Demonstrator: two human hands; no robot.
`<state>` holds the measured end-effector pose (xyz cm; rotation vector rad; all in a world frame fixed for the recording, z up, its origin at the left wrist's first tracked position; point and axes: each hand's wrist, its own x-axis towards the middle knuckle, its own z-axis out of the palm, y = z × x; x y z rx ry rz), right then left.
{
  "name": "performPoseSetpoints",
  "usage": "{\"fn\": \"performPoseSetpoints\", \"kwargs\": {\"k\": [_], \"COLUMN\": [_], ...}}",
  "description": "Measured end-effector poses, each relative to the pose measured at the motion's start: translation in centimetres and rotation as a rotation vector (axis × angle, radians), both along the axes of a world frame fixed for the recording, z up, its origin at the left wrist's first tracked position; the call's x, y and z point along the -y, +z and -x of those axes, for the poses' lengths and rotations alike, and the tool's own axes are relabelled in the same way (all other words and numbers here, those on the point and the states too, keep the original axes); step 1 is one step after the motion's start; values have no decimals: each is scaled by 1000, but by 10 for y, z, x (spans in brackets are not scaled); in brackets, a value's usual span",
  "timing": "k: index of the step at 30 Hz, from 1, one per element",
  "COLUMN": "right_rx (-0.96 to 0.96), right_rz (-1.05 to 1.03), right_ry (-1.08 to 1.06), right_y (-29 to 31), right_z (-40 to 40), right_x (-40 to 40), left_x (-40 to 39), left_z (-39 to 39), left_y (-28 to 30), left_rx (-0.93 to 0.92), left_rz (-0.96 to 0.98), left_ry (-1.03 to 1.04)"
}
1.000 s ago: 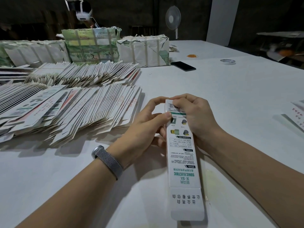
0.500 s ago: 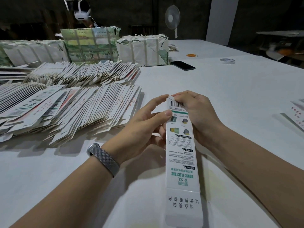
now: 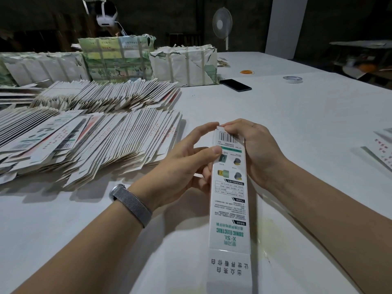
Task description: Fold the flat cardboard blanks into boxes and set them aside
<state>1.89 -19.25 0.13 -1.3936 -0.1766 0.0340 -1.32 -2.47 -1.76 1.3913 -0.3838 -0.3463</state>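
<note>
- Box: one long, narrow white carton with green lettering and a barcode at its far end, printed face up. You hold it lengthwise in front of you, above the worktop, near end toward you at the bottom edge of the view.
- Your left hand: fingers curled round the box's left side near the far end, thumb tip pressed on the printed face just below the barcode, index finger reaching to the top corner. A metal mesh wristband sits on that wrist.
- Your right hand: wrapped round the right side of the same end, fingertips pinching the top edge by the barcode.
- Flat blanks: two fanned, overlapping rows lying on the worktop to your left, near the box but apart from it.
- Wrapped bundles: several strapped packs standing beyond the blanks.
- Phone: dark, lying flat just right of the bundles.
- Tape roll: farther right on the worktop.
- Fan: standing at the far edge.
</note>
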Motion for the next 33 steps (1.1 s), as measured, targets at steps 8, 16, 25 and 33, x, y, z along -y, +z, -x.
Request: {"fn": "performPoseSetpoints", "kwargs": {"k": [8,16,25,33], "right_rx": [33,89,122,77], "right_rz": [-7,-53,-76,-73], "right_ry": [46,153,115,111], "right_y": [-3,-5,-4,-7], "right_z": [4,5,1,-3], "right_x": [-3,-4,-2,0], "left_x": [0,-3,-4,-4], "left_z": [0,-4,-1,-2], "left_y": [1,-1,2,0], "left_rx": [46,133,106,55], "left_rz": [33,117,83,39], "left_ry": [17,133,135,149]}}
